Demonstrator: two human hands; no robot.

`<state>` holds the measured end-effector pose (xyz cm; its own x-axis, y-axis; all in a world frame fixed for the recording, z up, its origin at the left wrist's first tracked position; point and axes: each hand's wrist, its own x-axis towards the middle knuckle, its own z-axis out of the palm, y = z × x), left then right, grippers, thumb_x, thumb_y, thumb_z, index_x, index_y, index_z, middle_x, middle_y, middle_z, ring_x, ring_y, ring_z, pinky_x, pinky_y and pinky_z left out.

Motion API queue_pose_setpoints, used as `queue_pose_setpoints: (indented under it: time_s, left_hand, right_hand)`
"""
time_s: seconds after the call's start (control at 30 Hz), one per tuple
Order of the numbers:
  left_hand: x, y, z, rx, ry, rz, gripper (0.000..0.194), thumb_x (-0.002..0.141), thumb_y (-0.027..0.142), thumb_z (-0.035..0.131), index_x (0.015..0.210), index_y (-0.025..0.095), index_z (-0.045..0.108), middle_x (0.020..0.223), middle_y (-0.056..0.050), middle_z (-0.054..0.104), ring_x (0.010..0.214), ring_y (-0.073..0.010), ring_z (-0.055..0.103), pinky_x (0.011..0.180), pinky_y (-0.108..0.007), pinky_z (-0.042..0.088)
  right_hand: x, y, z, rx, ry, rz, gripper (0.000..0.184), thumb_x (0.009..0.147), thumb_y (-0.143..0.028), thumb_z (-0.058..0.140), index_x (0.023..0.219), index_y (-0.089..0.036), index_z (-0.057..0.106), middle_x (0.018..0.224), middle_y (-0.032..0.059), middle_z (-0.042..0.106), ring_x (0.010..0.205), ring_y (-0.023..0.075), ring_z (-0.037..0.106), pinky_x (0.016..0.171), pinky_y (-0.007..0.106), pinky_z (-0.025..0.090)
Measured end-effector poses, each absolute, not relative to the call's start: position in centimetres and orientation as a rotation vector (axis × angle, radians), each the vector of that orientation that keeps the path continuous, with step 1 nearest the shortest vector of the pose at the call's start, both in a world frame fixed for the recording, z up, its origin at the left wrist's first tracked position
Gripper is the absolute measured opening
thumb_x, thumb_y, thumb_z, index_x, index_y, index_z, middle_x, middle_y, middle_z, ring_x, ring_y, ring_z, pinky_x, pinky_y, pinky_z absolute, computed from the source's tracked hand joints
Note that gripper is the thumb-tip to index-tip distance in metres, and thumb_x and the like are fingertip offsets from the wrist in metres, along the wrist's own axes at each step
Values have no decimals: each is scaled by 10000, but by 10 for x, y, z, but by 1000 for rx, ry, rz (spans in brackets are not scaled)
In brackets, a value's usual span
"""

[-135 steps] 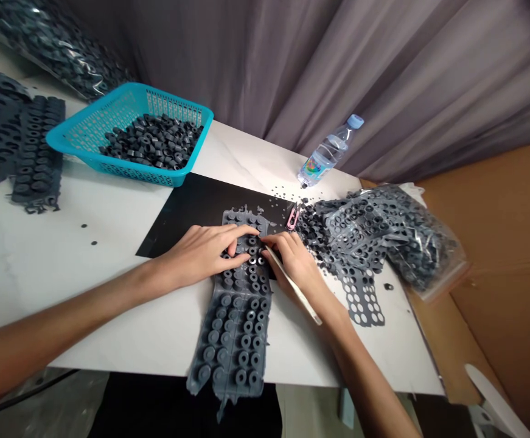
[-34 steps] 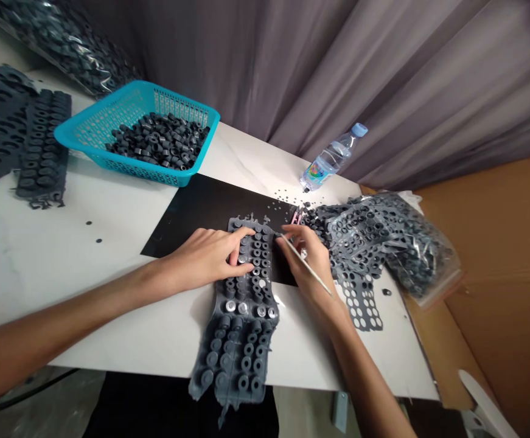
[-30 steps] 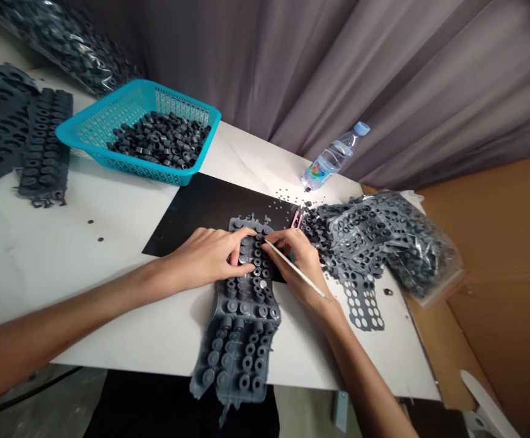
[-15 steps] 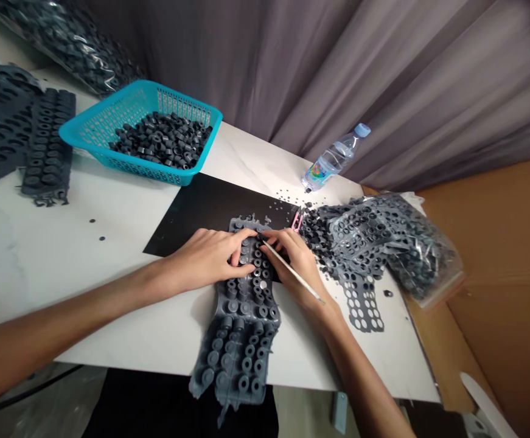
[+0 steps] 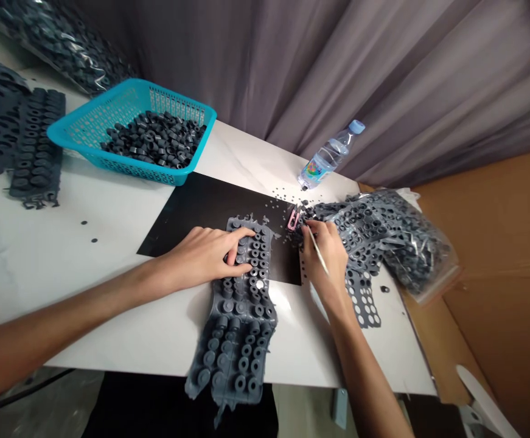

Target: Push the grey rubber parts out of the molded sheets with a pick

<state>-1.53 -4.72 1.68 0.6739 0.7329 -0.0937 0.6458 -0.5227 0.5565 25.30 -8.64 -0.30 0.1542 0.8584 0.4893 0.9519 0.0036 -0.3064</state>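
Observation:
A grey rubber sheet studded with small rings [image 5: 241, 316] lies from the black mat [image 5: 201, 210] down over the table's front edge. My left hand [image 5: 207, 255] rests on its upper part with fingers curled, pressing it down. My right hand [image 5: 324, 255] is off the sheet, to its right, pinched on a thin pale stick [image 5: 318, 253]. Its fingertips are at the edge of the punched-out grey sheets [image 5: 365, 243], beside a small pink clip [image 5: 293, 220].
A turquoise basket [image 5: 86, 131] of loose grey rings stands at the back left. More ring sheets [image 5: 27, 152] lie at the far left. A water bottle [image 5: 326, 158] lies at the back. A clear bag [image 5: 424, 261] of scrap, a cardboard wall [image 5: 506, 255] on the right.
My right hand has left the ring sheet and moved right with the stick to the pile of punched sheets near the pink clip. My left hand has stayed on the sheet.

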Motion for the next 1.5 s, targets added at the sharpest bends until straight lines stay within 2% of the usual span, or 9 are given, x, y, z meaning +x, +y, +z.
queue_pose_setpoints:
  time_s: [0.13,0.2,0.33,0.47,0.57,0.77,1.27,1.37,1.5]
  left_hand:
    - [-16,-47,16,2330,1053,208,619,912,569,627,1453,292,512,831,54,749,755,-206,688,640,-302,318]
    - [-16,-46,16,2331,1041,213,632,915,561,624,1470,289,492,823,52,742,746,-202,691,631,-301,325]
    - [-17,-48,15,2381,983,262,636,932,520,604,1512,308,454,807,46,723,738,-192,695,614,-294,329]
    - [-17,-49,16,2417,973,281,628,936,479,609,1530,355,444,798,59,702,730,-180,685,604,-287,319]
    - [-18,-49,16,2402,971,281,558,939,472,617,1482,397,513,793,72,696,724,-169,676,612,-280,312]
    - [-18,-48,18,2359,962,260,478,945,489,620,1415,405,599,825,73,710,741,-159,676,628,-280,316]
    - [-18,-48,19,2340,987,228,490,947,501,619,1427,405,584,831,73,707,765,-167,675,638,-273,290]
    - [-18,-48,19,2337,986,221,492,949,515,613,1427,402,582,827,70,707,763,-171,674,641,-274,292]
    - [-17,-47,18,2341,977,226,487,951,521,607,1421,394,590,821,64,705,758,-169,674,643,-275,298]
  right_hand:
    - [254,-92,1,-1794,-1782,58,312,1040,-427,533,1286,-248,603,1035,67,664,820,240,620,761,401,512]
    - [243,-94,4,-1664,-1859,232,277,1027,-415,573,1252,-257,611,1019,51,684,817,223,624,754,383,528]
    - [226,-98,11,-1500,-2058,325,142,1020,-373,608,1099,-268,662,1087,67,699,986,246,633,807,384,554]
    - [228,-101,14,-1449,-2112,406,122,1029,-338,602,1123,-283,659,1146,63,712,1083,255,623,828,391,572]
    - [231,-102,14,-1432,-2105,457,120,1032,-322,602,1131,-286,658,1196,55,713,1121,249,620,863,401,573]
    - [225,-102,13,-1506,-2115,402,131,1040,-361,582,1131,-285,636,1206,63,705,1159,267,603,848,409,569]
    - [220,-102,16,-1572,-2134,362,174,1043,-422,568,1109,-269,619,1159,64,687,1113,261,611,860,382,546]
    - [219,-103,14,-1621,-2140,303,213,1051,-428,548,1187,-274,604,1167,66,687,1118,261,620,822,372,554]
    - [219,-101,8,-1601,-2249,185,285,1080,-432,470,1289,-271,580,1225,80,687,1159,266,610,888,393,552]
